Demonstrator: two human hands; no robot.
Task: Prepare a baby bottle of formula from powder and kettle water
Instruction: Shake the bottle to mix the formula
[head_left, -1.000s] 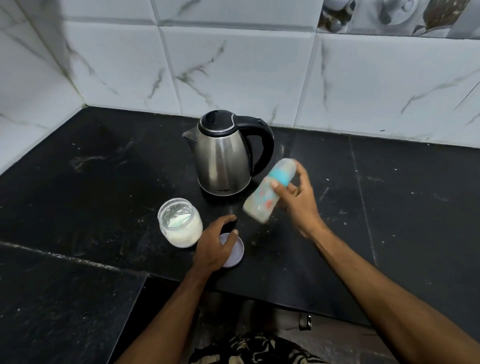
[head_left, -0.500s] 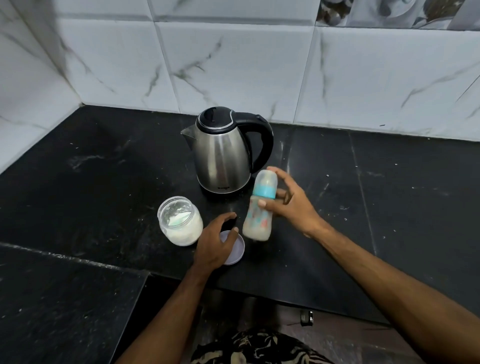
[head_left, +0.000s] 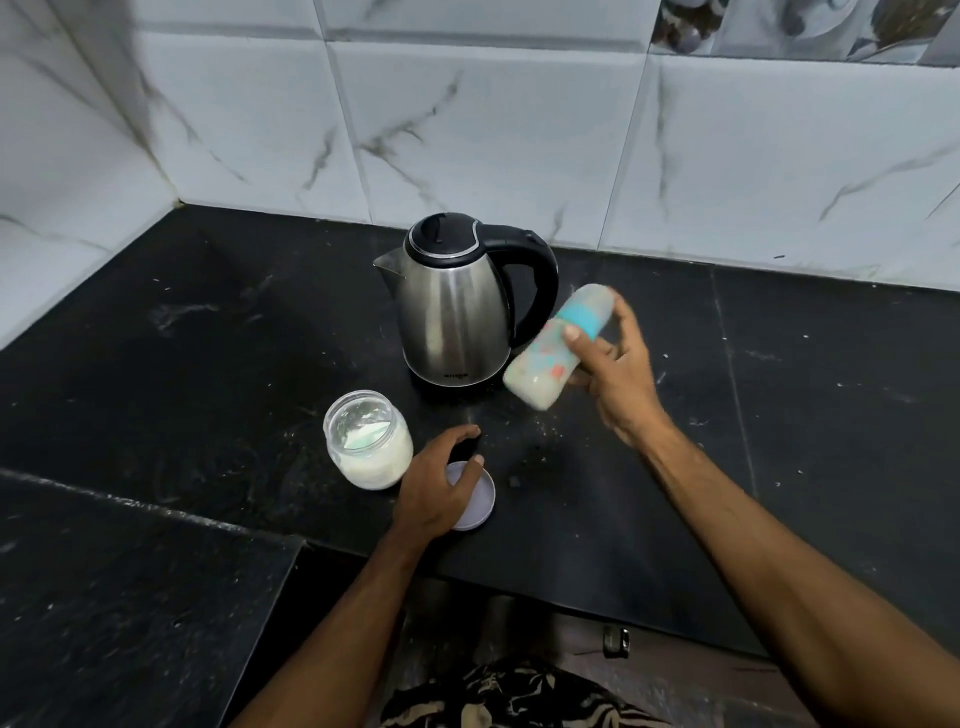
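My right hand (head_left: 615, 376) grips a capped baby bottle (head_left: 545, 364) with a teal ring, tilted in the air beside the kettle's handle, its cap end pointing up and right; milky liquid fills it and it looks motion-blurred. A steel kettle (head_left: 457, 317) with a black lid and handle stands on the black counter (head_left: 208, 364). In front of it sits an open glass jar (head_left: 369, 441) of white powder. My left hand (head_left: 441, 483) rests with bent fingers over the jar's pale lid (head_left: 475, 501), which lies flat on the counter.
White marble-patterned wall tiles (head_left: 467, 130) rise behind the counter and on the left. The counter's front edge (head_left: 519, 584) runs just below my left hand, with a step to a lower black slab (head_left: 130, 597) at the left. White specks dot the counter.
The bottle stood nearly upright half a second ago and now tilts up to the right again, as it did a second ago. My left hand stays over the lid.
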